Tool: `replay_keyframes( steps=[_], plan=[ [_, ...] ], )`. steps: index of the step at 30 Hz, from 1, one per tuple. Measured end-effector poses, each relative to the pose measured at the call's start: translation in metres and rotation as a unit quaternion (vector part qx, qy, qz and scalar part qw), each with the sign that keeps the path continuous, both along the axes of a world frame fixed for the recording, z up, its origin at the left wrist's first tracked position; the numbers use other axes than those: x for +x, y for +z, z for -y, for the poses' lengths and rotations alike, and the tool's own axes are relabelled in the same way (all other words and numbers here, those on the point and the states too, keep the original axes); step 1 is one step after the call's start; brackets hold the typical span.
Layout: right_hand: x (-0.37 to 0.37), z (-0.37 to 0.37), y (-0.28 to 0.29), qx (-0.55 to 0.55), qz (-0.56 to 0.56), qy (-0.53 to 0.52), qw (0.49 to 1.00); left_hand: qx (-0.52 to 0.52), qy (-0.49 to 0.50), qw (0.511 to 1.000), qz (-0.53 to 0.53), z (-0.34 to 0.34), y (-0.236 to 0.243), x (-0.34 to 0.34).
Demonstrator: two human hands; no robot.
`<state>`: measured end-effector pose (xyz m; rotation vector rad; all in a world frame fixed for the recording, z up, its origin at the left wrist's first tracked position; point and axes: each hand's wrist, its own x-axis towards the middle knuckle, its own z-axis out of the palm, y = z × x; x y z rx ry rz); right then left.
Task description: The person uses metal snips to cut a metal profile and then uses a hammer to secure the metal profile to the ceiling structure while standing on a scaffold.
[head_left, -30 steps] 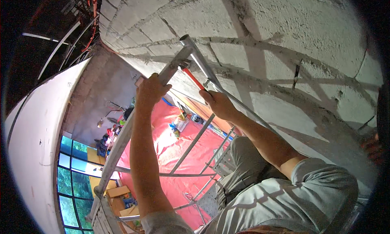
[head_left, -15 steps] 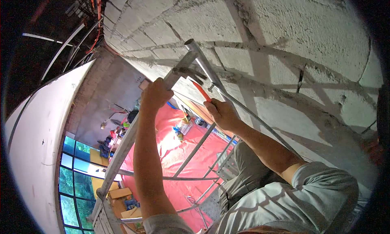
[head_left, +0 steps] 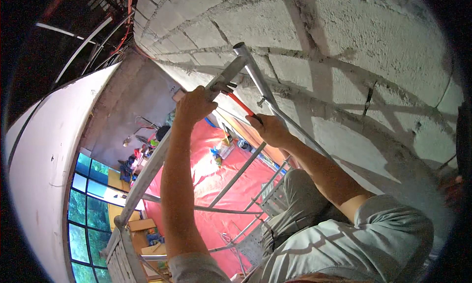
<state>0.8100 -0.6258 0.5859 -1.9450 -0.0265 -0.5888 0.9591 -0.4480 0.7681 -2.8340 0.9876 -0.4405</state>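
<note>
Left hand (head_left: 194, 106) clenched round scaffold rail (head_left: 147, 172) near its top corner. Right hand (head_left: 270, 129) grasps red-handled tool (head_left: 239, 105); stiff, light, likely best held at handle end

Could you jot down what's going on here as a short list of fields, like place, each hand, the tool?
Place: high on metal scaffolding beside a grey block wall
Left hand: gripping the scaffold rail near its top corner
Right hand: closed on a red-handled tool
Tool tip: at the rail's corner joint; exact contact unclear
Below: red floor covering, boxes, windows
</note>
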Motion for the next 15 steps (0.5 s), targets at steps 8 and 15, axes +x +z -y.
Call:
replay_keyframes(
  steps=[8, 15],
  plan=[
    [-0.019, 0.016, 0.01, -0.037, -0.027, -0.04, 0.998, -0.038, -0.044, 0.994, -0.092, -0.046, 0.006, -0.028],
    [-0.012, -0.007, 0.007, 0.004, 0.053, -0.019, 0.998, -0.014, -0.004, 0.999, -0.032, -0.056, 0.009, -0.024]
  ],
)
